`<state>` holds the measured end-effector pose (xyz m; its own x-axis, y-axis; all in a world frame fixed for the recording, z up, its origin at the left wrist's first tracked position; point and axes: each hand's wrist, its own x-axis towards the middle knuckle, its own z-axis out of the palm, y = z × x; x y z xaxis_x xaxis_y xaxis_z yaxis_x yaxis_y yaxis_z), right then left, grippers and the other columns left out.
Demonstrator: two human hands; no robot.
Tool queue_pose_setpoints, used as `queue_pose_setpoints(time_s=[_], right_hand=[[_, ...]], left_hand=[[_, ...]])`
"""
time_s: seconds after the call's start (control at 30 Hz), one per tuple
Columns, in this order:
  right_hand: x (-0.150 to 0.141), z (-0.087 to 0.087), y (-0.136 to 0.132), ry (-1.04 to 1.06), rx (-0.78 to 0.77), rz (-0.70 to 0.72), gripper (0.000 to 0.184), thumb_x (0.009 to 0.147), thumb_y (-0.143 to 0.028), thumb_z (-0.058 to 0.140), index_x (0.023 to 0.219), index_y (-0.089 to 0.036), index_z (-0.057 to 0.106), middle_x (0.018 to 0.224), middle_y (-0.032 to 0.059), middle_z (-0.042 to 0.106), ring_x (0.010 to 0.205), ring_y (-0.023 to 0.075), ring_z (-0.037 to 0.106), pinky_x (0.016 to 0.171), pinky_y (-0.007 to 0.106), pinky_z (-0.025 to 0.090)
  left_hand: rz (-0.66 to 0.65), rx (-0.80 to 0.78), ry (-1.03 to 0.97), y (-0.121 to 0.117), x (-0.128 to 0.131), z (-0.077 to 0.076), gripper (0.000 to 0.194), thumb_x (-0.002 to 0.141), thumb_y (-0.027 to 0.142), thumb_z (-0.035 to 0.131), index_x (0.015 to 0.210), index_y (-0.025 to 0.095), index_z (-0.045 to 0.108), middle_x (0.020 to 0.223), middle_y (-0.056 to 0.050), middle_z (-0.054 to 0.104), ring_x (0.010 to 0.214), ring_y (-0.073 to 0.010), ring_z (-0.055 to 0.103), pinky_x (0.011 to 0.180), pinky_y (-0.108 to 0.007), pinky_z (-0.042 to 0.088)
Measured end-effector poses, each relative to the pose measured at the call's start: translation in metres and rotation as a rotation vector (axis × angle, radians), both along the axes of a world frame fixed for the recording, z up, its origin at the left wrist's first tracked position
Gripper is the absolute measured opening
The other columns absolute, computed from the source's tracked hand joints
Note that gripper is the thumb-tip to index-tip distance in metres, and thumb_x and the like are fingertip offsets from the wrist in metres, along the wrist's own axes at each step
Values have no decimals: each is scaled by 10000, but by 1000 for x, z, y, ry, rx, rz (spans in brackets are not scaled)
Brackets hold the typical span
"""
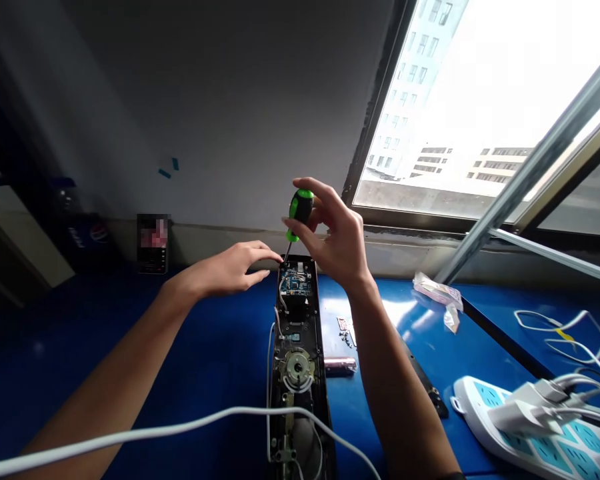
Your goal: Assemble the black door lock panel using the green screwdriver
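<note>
A long black device casing lies lengthwise on the blue table, its inside exposed. At its far end sits a blue circuit board; nearer is a round metal motor-like part. My right hand grips a green and black screwdriver by the handle, held nearly upright. The screwdriver's tip meets the casing's far left corner. My left hand reaches to that same corner, fingers stretched and apart, index fingertip beside the screwdriver tip. Whether a screw is under the tip is too small to tell.
Small screws and a dark red cylinder lie right of the casing. A white cable crosses the foreground. A power strip with plugs stands at right. At the back are a phone and a bottle.
</note>
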<state>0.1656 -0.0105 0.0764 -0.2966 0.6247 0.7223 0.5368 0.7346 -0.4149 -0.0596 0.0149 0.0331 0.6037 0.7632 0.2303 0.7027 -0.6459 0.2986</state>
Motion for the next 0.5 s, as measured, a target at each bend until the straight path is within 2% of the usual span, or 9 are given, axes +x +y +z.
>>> queue_pose_setpoints(time_s=[0.13,0.37,0.5], right_hand=[[-5,-7,5,-9,-1,-5,508,991,-417,568,1479,-302,487,1173,51,679,867,198,634,902,392,588],[-7,-7,6,16,-27,-46,524,972,-435,599,1471,-318,490,1108,44,670,845,203,645,890,398,592],[-9,-10,10,34,3,-84,521,973,-461,612,1463,-330,491,1147,50,655,804,188,633,857,376,587]], left_hand=[[1,-12,-15,3,-2,-3,438,989,404,539,1395,276,639,1447,-58,602,1281,-245,600,1132,-357,454],[-3,-13,-51,6,0,-8,445,987,448,546,1383,266,631,1453,-69,609,1298,-258,597,1113,-358,471],[84,-143,-171,9,6,-15,579,980,498,563,1514,296,465,1457,-101,620,1208,-266,677,990,-373,559]])
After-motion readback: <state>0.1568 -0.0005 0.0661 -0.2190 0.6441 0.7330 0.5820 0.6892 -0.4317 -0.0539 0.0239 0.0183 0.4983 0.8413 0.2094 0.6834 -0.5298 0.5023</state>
